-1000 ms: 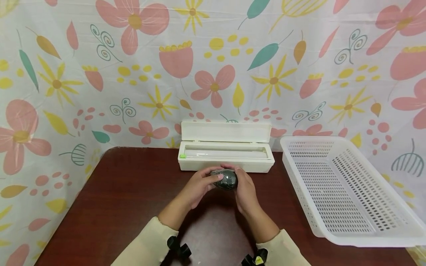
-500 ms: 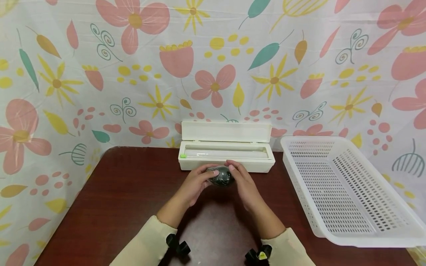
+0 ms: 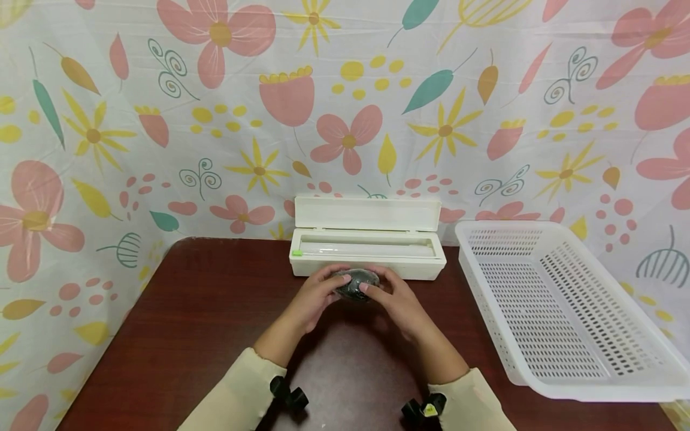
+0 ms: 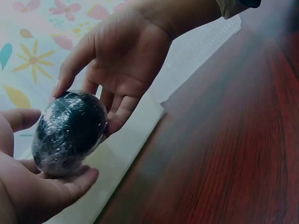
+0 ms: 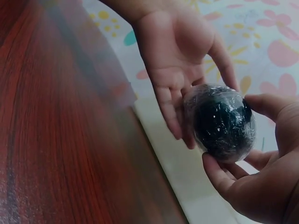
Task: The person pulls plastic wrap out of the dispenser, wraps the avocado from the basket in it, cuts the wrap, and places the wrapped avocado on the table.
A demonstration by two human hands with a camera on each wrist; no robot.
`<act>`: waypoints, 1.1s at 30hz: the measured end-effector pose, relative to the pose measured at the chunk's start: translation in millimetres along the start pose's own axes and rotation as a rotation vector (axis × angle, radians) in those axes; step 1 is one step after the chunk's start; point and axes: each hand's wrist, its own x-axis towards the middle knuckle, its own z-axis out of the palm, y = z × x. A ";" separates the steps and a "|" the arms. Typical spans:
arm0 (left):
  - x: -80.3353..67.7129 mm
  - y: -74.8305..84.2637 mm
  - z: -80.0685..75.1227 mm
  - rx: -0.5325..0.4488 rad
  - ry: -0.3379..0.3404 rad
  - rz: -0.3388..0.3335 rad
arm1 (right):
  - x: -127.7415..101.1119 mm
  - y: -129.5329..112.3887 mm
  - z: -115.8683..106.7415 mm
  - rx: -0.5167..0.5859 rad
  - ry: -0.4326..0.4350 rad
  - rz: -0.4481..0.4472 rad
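Note:
A dark green oval fruit, much like an avocado (image 3: 354, 286), is held between both hands in front of a white box. Clear cling film (image 5: 205, 95) wraps it, shiny and wrinkled on its surface. My left hand (image 3: 309, 301) grips the fruit's left side, thumb on top. From the right, my right hand (image 3: 403, 308) holds it with the thumb across its near face. In the left wrist view the wrapped fruit (image 4: 70, 133) sits among the fingers of both hands. Some fingertips are hidden behind it.
Behind the hands stands the long white cling film box (image 3: 368, 267), its lid (image 3: 366, 214) raised and a roll (image 3: 366, 249) inside. To the right is a white perforated plastic basket (image 3: 544, 311). All stand on a dark red-brown table (image 3: 205, 311) before a flower-patterned curtain (image 3: 226, 137).
The wrapped fruit has shifted slightly left and turned in the hands. My right hand's thumb has moved from its side onto its near face. The box and basket stay in place.

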 end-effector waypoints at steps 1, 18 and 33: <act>0.0 0.0 -0.9 0.020 0.001 0.000 | 0.2 0.6 -0.1 -0.001 0.002 0.000; 6.2 -9.4 -12.7 0.211 0.059 -0.074 | 3.4 11.6 -2.2 -0.105 0.008 0.080; 5.7 -18.8 -19.1 0.399 0.003 -0.123 | 2.1 19.6 1.0 -0.275 0.002 0.104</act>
